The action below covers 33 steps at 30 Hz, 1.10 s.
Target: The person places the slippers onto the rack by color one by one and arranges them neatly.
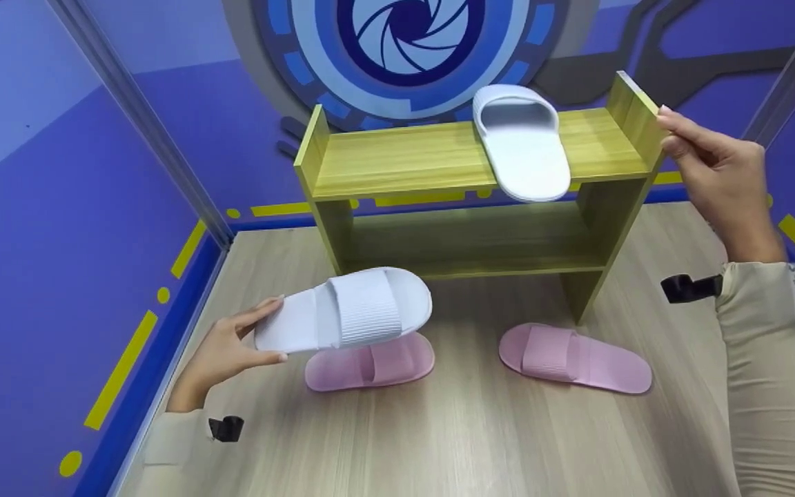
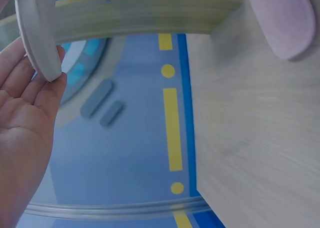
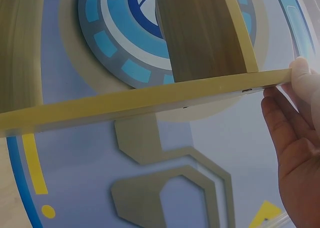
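Observation:
My left hand (image 1: 225, 352) grips a white slide slipper (image 1: 366, 307) by its open end, with the ribbed strap facing up. In the left wrist view, the fingers lie along the edge of that slipper (image 2: 40, 32). My right hand (image 1: 722, 172) pinches the top of the right side panel of a wooden shoe rack (image 1: 397, 155). The right wrist view shows thumb and fingers on either side of the panel's end (image 3: 270, 77). Another white slipper (image 1: 532, 155) rests on the top shelf, its front edge overhanging.
One pink slipper (image 1: 335, 369) lies on the floor below the held white one, partly hidden by it. A second pink slipper (image 1: 608, 362) lies before the rack's right leg. Blue patterned walls (image 1: 128, 276) enclose the wood-look floor (image 1: 459, 442).

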{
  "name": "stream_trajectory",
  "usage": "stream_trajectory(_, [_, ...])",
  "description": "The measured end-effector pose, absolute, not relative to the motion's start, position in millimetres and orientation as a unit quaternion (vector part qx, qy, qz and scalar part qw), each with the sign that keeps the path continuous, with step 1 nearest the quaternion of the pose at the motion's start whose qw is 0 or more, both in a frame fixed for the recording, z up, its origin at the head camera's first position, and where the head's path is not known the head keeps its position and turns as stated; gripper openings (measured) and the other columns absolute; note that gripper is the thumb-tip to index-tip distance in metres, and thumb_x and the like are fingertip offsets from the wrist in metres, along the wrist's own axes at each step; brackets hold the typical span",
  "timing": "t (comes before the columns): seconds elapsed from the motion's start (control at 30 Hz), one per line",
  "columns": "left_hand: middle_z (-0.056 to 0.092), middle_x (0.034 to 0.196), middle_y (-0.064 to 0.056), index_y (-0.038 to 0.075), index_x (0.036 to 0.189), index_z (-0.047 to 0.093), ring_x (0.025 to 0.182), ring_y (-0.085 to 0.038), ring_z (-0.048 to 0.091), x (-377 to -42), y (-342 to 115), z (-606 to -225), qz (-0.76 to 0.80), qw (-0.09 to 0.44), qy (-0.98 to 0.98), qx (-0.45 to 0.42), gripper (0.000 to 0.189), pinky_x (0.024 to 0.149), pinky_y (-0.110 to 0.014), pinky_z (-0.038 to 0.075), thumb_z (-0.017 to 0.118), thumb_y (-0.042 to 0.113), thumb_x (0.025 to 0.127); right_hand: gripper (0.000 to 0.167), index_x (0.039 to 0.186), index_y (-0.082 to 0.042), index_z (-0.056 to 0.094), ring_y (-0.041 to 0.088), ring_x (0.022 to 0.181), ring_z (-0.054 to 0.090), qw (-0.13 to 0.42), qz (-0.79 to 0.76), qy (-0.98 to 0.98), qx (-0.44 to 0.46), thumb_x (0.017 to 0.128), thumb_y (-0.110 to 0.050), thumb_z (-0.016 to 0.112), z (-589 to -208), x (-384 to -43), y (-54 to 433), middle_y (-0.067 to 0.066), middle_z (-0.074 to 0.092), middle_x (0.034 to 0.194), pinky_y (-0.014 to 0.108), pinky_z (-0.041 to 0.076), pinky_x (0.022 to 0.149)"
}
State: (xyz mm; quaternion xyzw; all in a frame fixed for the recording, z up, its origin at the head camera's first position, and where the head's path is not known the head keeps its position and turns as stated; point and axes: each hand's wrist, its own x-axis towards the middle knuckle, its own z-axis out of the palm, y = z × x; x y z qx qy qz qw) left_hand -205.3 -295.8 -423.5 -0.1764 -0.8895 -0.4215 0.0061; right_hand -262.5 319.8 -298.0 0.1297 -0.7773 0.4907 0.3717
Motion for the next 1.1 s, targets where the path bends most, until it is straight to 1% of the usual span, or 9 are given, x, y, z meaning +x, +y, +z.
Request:
stream_trajectory(0.23, [0.047, 0.146, -0.007, 0.018, 0.139, 0.053, 0.138, -0.029, 0.041, -207, -285, -407, -0.427, 0.015, -0.885, -0.187, 0.080, 0.109, -0.039, 0.036, 0.088, 0.023, 0.067, 0.028, 0.114, -0.003, 0.070, 0.003, 0.114, 0.062, 0.373, 0.501, -0.769, 0.133, 0.087, 0.000, 0.066, -297, -262, 318, 0.001, 0.068, 0.120, 0.010, 0.048, 0.090])
stream_trajectory(0.3, [0.048, 0.146, -0.006, 0.017, 0.139, 0.053, 0.138, -0.028, 0.041, -207, -283, -403, -0.430, 0.018, -0.882, -0.192, 0.080, 0.109, -0.034, 0.036, 0.088, 0.022, 0.067, 0.028, 0.114, -0.002, 0.070, 0.003, 0.114, 0.062, 0.374, 0.502, -0.768, 0.135, 0.087, 0.001, 0.066, -297, -262, 318, 0.001, 0.068, 0.119, 0.010, 0.048, 0.091])
stream_trajectory(0.47, [0.048, 0.146, -0.007, 0.017, 0.138, 0.054, 0.138, -0.027, 0.040, -209, -277, -396, -0.439, 0.026, -0.875, -0.201, 0.080, 0.105, -0.013, 0.034, 0.088, 0.020, 0.067, 0.028, 0.114, -0.003, 0.070, 0.003, 0.114, 0.062, 0.378, 0.496, -0.770, 0.136, 0.087, 0.001, 0.066, -298, -263, 318, 0.001, 0.068, 0.119, 0.009, 0.048, 0.090])
stream_trajectory(0.57, [0.048, 0.146, -0.009, 0.015, 0.138, 0.054, 0.138, -0.028, 0.040, -210, -272, -393, -0.451, 0.034, -0.868, -0.205, 0.079, 0.103, -0.008, 0.033, 0.088, 0.017, 0.066, 0.029, 0.114, -0.003, 0.070, 0.003, 0.113, 0.062, 0.380, 0.495, -0.769, 0.137, 0.086, 0.001, 0.066, -298, -263, 319, 0.001, 0.068, 0.119, 0.009, 0.048, 0.090])
stream_trajectory(0.7, [0.048, 0.146, -0.010, 0.013, 0.138, 0.054, 0.138, -0.028, 0.040, -210, -266, -389, -0.460, 0.051, -0.862, -0.206, 0.079, 0.104, -0.010, 0.033, 0.088, 0.013, 0.066, 0.028, 0.113, -0.002, 0.070, 0.003, 0.114, 0.062, 0.382, 0.498, -0.766, 0.139, 0.086, 0.002, 0.066, -298, -262, 319, 0.002, 0.068, 0.119, 0.010, 0.048, 0.091])
stream_trajectory(0.77, [0.047, 0.146, -0.010, 0.012, 0.138, 0.053, 0.138, -0.027, 0.040, -209, -263, -387, -0.462, 0.061, -0.861, -0.204, 0.080, 0.105, -0.012, 0.034, 0.088, 0.011, 0.066, 0.028, 0.113, -0.001, 0.070, 0.004, 0.114, 0.062, 0.381, 0.502, -0.764, 0.141, 0.086, 0.002, 0.065, -297, -262, 318, 0.002, 0.069, 0.119, 0.010, 0.048, 0.091])
stream_trajectory(0.83, [0.048, 0.146, -0.009, 0.012, 0.138, 0.053, 0.138, -0.025, 0.041, -209, -259, -384, -0.463, 0.071, -0.860, -0.202, 0.080, 0.106, -0.017, 0.035, 0.088, 0.011, 0.066, 0.027, 0.113, -0.001, 0.070, 0.004, 0.114, 0.062, 0.380, 0.503, -0.763, 0.141, 0.087, 0.002, 0.065, -297, -261, 317, 0.002, 0.069, 0.119, 0.010, 0.048, 0.091])
stream_trajectory(0.97, [0.048, 0.145, -0.009, 0.009, 0.138, 0.052, 0.138, -0.025, 0.040, -208, -252, -378, -0.463, 0.086, -0.858, -0.204, 0.080, 0.109, -0.030, 0.037, 0.088, 0.010, 0.066, 0.027, 0.113, -0.001, 0.070, 0.004, 0.114, 0.062, 0.380, 0.502, -0.764, 0.141, 0.087, 0.002, 0.065, -297, -261, 317, 0.002, 0.068, 0.119, 0.010, 0.048, 0.091])
stream_trajectory(1.1, [0.049, 0.145, -0.009, 0.009, 0.137, 0.053, 0.138, -0.026, 0.040, -209, -245, -373, -0.463, 0.102, -0.856, -0.206, 0.080, 0.108, -0.038, 0.037, 0.088, 0.010, 0.066, 0.027, 0.113, -0.001, 0.070, 0.005, 0.115, 0.062, 0.381, 0.505, -0.761, 0.143, 0.087, 0.003, 0.065, -298, -262, 318, 0.003, 0.068, 0.119, 0.010, 0.048, 0.091])
